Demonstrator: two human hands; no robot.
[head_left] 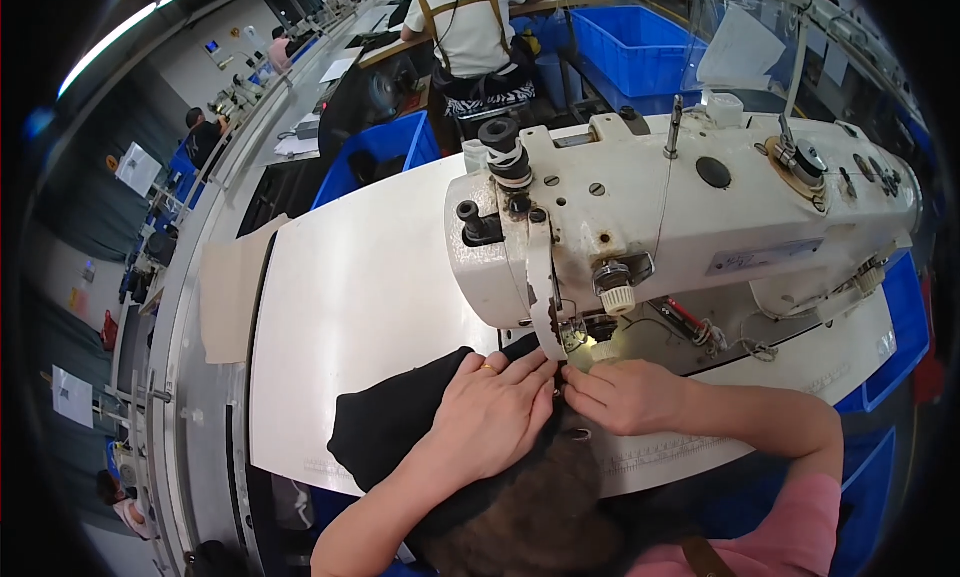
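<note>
A piece of black fabric [385, 417] lies on the white sewing table [350, 277], reaching under the needle area of a white sewing machine [720, 212]. My left hand [495, 412] rests flat on this fabric, its fingers stretched toward the presser foot and a ring on one of them. Just right of the needle area, my right hand [630, 395] is closed, thumb and fingertips pinching the fabric's edge. A pale curved strip [542, 287] hangs down the machine's front, close to the left fingertips. The needle itself is hidden.
Red-handled tool [685, 317] and loose thread [755, 350] lie beneath the machine arm. A beige sheet [235, 292] hangs at the table's left edge. Blue bins [640, 52] stand beyond the machine and at the right. A person in white [470, 27] sits ahead.
</note>
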